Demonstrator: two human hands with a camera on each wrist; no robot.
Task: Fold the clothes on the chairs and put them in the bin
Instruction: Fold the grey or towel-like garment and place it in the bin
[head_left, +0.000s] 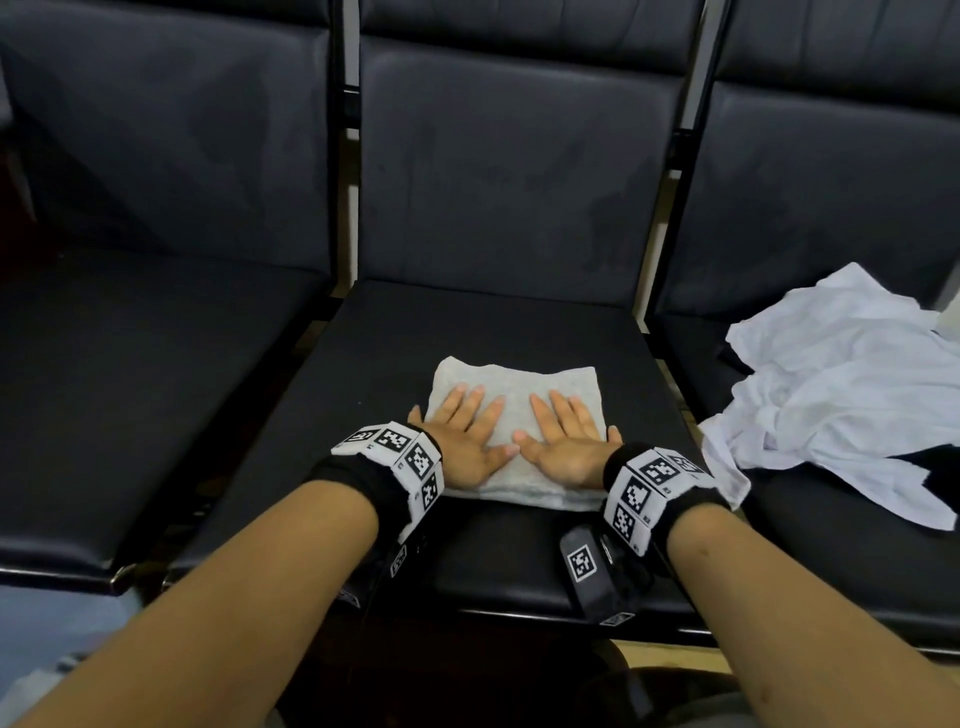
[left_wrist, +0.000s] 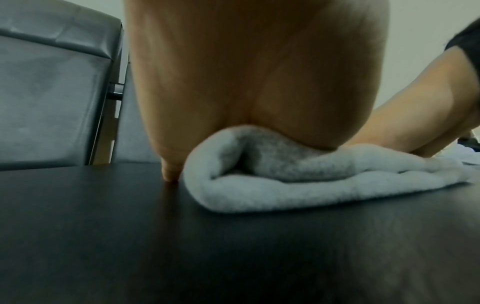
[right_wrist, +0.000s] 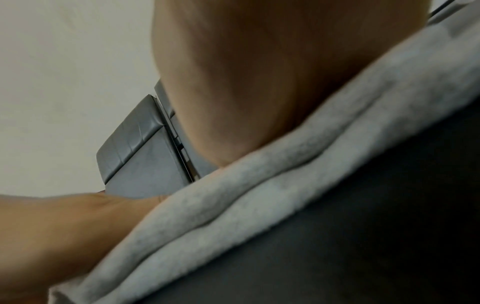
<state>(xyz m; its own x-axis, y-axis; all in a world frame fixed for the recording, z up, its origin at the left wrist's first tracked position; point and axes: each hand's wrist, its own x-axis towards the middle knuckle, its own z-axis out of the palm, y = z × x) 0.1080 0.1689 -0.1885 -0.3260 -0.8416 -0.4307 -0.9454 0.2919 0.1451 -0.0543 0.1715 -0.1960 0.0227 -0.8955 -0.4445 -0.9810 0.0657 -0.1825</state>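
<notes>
Both hands lie flat with straight fingers, gripping nothing, on the folded grey cloth on the middle chair seat: left hand on its left half, right hand on its right. Its long axis seems to run left to right. The white garment lies nearer the right hand; no bin is visible.

Both forearms extended forward, wrists banded. Left hand flat, palm down, fingers straight and spread. Right hand likewise flat, fingers splayed. Thumbs angled inward, tips nearly meeting.
</notes>
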